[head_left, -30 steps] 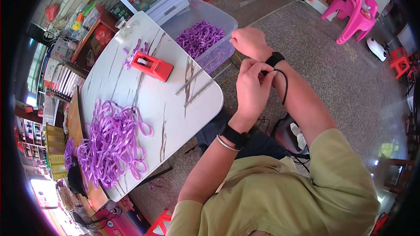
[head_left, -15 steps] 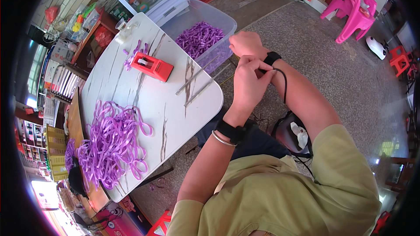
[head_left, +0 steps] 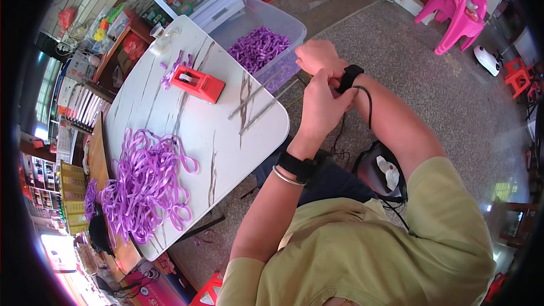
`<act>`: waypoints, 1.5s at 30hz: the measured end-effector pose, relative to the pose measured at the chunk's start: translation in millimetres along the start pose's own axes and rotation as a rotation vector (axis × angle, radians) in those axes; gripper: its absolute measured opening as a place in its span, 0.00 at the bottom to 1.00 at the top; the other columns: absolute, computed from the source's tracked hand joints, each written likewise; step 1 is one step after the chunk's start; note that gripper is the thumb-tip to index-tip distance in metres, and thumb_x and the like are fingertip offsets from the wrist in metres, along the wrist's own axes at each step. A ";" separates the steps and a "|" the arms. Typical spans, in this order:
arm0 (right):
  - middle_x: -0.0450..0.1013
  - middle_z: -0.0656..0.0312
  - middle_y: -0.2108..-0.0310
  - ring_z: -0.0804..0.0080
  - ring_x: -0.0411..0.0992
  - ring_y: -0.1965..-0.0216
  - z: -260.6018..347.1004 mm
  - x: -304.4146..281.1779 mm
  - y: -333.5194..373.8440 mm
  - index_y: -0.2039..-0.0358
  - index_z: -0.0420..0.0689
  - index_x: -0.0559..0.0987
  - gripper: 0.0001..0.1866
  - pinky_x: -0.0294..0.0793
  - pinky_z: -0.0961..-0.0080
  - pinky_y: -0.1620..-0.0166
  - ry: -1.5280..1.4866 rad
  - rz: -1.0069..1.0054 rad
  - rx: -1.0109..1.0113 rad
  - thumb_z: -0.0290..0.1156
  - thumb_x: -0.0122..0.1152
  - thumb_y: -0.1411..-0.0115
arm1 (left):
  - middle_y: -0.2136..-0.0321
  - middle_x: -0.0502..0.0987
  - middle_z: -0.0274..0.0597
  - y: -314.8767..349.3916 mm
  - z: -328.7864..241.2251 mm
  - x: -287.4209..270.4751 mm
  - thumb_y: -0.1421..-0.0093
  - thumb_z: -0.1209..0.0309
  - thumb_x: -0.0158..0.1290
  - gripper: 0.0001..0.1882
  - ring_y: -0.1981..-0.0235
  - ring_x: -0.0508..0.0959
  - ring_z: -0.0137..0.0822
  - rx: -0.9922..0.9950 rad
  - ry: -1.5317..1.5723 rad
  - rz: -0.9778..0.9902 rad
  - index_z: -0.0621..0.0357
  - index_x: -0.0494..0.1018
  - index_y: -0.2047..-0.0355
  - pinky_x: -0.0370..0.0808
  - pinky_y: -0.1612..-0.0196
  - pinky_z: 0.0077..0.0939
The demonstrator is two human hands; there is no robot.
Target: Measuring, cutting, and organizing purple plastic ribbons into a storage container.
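Observation:
My left hand (head_left: 324,103) pinches at the black wristband (head_left: 349,79) on my right wrist, thumb and fingers pressed together at its near side. From that band a black cable (head_left: 369,107) loops down beside my right forearm. My right hand (head_left: 317,56) is curled into a loose fist, held out past the table's corner, and nothing shows in it. Another black wristband (head_left: 296,166) and a silver bangle (head_left: 288,176) sit on my left wrist. To the left, a heap of purple ribbon loops (head_left: 144,184) lies on the white marbled table (head_left: 226,153).
On the table stand a red tape dispenser (head_left: 198,85), some short purple ribbons (head_left: 180,63) and two thin metal rods (head_left: 263,114) reaching over the edge. Behind it is a clear plastic tub (head_left: 292,25) of purple ribbon pieces. A pink chair (head_left: 462,22) stands far right.
My left fingers have shifted slightly at the wristband, and the band now shows more and stands higher off the wrist. The cable has moved a little. The table things stay put.

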State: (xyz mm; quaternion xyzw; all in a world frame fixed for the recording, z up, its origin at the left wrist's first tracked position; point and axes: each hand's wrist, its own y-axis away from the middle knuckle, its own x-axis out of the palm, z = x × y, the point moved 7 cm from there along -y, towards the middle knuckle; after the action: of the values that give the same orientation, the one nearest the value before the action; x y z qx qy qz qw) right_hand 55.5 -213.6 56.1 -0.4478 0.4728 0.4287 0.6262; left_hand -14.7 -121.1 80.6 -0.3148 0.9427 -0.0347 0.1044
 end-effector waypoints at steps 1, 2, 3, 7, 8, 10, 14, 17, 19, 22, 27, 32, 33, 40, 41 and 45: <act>0.72 0.51 0.78 0.54 0.72 0.73 1.1 -0.2 1.6 0.78 0.41 0.76 0.09 0.71 0.62 0.69 0.010 0.004 0.005 0.33 0.53 0.51 | 0.73 0.68 0.42 -0.7 2.2 -0.4 0.52 0.79 0.56 0.16 0.79 0.75 0.27 0.001 0.000 0.000 0.71 0.65 0.63 0.73 0.79 0.16; 0.73 0.51 0.77 0.55 0.73 0.72 1.8 -0.7 2.6 0.77 0.40 0.78 0.09 0.72 0.64 0.70 0.020 0.007 0.010 0.32 0.52 0.52 | 0.73 0.69 0.41 -1.0 4.2 -0.6 0.52 0.79 0.57 0.16 0.79 0.75 0.27 0.016 -0.016 0.005 0.71 0.65 0.64 0.72 0.80 0.16; 0.73 0.51 0.77 0.55 0.73 0.72 1.6 -0.5 2.2 0.77 0.40 0.78 0.09 0.72 0.64 0.70 0.021 0.006 0.009 0.32 0.52 0.52 | 0.74 0.69 0.41 -1.4 6.2 -0.9 0.53 0.79 0.57 0.16 0.79 0.75 0.27 0.031 -0.033 0.009 0.70 0.66 0.64 0.72 0.80 0.15; 0.73 0.51 0.77 0.55 0.73 0.72 2.5 2.8 2.0 0.77 0.39 0.78 0.10 0.72 0.64 0.69 -0.007 -0.010 -0.010 0.33 0.54 0.52 | 0.75 0.70 0.40 -1.9 8.1 -1.2 0.53 0.78 0.58 0.14 0.80 0.75 0.26 0.087 -0.072 0.035 0.70 0.67 0.67 0.70 0.81 0.15; 0.73 0.51 0.77 0.55 0.73 0.72 3.4 1.9 2.1 0.76 0.39 0.78 0.10 0.72 0.64 0.69 -0.007 -0.021 -0.008 0.33 0.55 0.52 | 0.75 0.70 0.39 -0.9 11.7 -0.4 0.53 0.78 0.58 0.13 0.79 0.75 0.26 0.013 -0.025 0.049 0.70 0.67 0.69 0.70 0.80 0.14; 0.73 0.51 0.76 0.55 0.73 0.71 3.6 3.8 1.2 0.76 0.39 0.78 0.10 0.72 0.64 0.69 -0.018 0.020 0.007 0.33 0.55 0.52 | 0.76 0.70 0.39 -0.2 19.4 1.0 0.53 0.78 0.58 0.12 0.79 0.75 0.25 -0.061 0.021 0.063 0.69 0.68 0.70 0.69 0.80 0.14; 0.70 0.52 0.81 0.52 0.70 0.75 7.2 4.3 0.6 0.81 0.41 0.74 0.10 0.68 0.62 0.71 -0.047 -0.050 -0.092 0.34 0.55 0.50 | 0.76 0.68 0.38 1.2 13.1 -6.1 0.56 0.77 0.59 0.10 0.80 0.72 0.24 0.089 0.000 -0.071 0.66 0.69 0.75 0.69 0.77 0.15; 0.70 0.52 0.81 0.52 0.70 0.75 2.6 7.8 -0.4 0.82 0.41 0.73 0.10 0.68 0.61 0.72 -0.073 -0.016 -0.067 0.33 0.55 0.50 | 0.76 0.68 0.36 3.4 3.0 -6.7 0.55 0.77 0.59 0.09 0.80 0.71 0.23 0.146 -0.004 -0.092 0.64 0.69 0.76 0.69 0.76 0.14; 0.70 0.52 0.81 0.52 0.70 0.76 4.2 4.6 1.6 0.83 0.41 0.73 0.10 0.68 0.61 0.72 -0.072 -0.023 -0.080 0.33 0.55 0.51 | 0.75 0.70 0.35 2.8 1.5 -4.7 0.52 0.78 0.57 0.09 0.78 0.73 0.23 0.169 -0.035 -0.058 0.65 0.67 0.74 0.70 0.75 0.13; 0.72 0.52 0.79 0.54 0.72 0.73 15.5 -0.3 2.6 0.81 0.41 0.75 0.08 0.70 0.63 0.70 -0.055 0.019 -0.100 0.32 0.56 0.52 | 0.76 0.70 0.34 2.9 14.9 -5.6 0.51 0.79 0.56 0.08 0.78 0.73 0.22 0.036 0.133 0.036 0.63 0.67 0.74 0.69 0.75 0.12; 0.73 0.52 0.76 0.56 0.73 0.71 12.0 5.6 3.4 0.77 0.41 0.77 0.07 0.72 0.64 0.68 -0.025 0.110 -0.069 0.31 0.57 0.53 | 0.78 0.71 0.33 1.6 8.4 2.0 0.50 0.80 0.53 0.07 0.78 0.73 0.22 -0.002 0.299 0.171 0.62 0.65 0.74 0.68 0.77 0.12; 0.73 0.51 0.75 0.56 0.73 0.70 11.5 6.1 3.3 0.76 0.40 0.77 0.08 0.71 0.64 0.68 -0.064 0.138 -0.049 0.31 0.57 0.53 | 0.78 0.71 0.35 2.5 9.1 -1.5 0.50 0.81 0.52 0.07 0.80 0.73 0.22 -0.024 0.205 0.085 0.61 0.63 0.75 0.68 0.79 0.13; 0.73 0.51 0.75 0.56 0.73 0.70 12.9 4.0 3.6 0.76 0.40 0.77 0.08 0.71 0.64 0.68 -0.063 0.138 -0.051 0.31 0.57 0.53 | 0.79 0.71 0.35 2.6 9.3 -5.3 0.51 0.81 0.52 0.07 0.81 0.73 0.23 -0.017 0.140 0.040 0.61 0.63 0.75 0.68 0.80 0.13; 0.73 0.52 0.76 0.54 0.72 0.72 15.7 -9.6 -1.0 0.78 0.41 0.76 0.10 0.70 0.63 0.69 -0.161 0.042 -0.016 0.36 0.56 0.51 | 0.80 0.71 0.35 2.7 -6.0 -12.8 0.53 0.82 0.51 0.08 0.82 0.73 0.22 0.204 -0.150 -0.129 0.63 0.63 0.74 0.67 0.81 0.15; 0.72 0.52 0.77 0.54 0.72 0.72 15.3 -11.4 -1.2 0.78 0.42 0.76 0.11 0.70 0.62 0.69 -0.215 0.041 0.012 0.37 0.56 0.50 | 0.79 0.70 0.39 3.2 -7.0 -13.7 0.55 0.81 0.52 0.09 0.83 0.71 0.26 0.183 -0.118 -0.127 0.63 0.64 0.74 0.67 0.80 0.19; 0.72 0.53 0.77 0.54 0.72 0.72 18.4 -16.6 0.0 0.78 0.43 0.76 0.11 0.70 0.62 0.69 -0.253 0.012 0.006 0.38 0.56 0.50 | 0.78 0.69 0.43 4.7 -10.1 -14.7 0.58 0.80 0.55 0.10 0.84 0.70 0.29 0.177 -0.092 -0.113 0.64 0.65 0.74 0.68 0.80 0.22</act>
State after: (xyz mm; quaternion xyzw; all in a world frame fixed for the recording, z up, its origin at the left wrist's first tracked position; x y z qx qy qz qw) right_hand 56.3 -197.7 75.2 -0.3855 0.3939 0.4842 0.6795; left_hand -8.2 -108.5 92.3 -0.3584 0.9109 -0.1091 0.1730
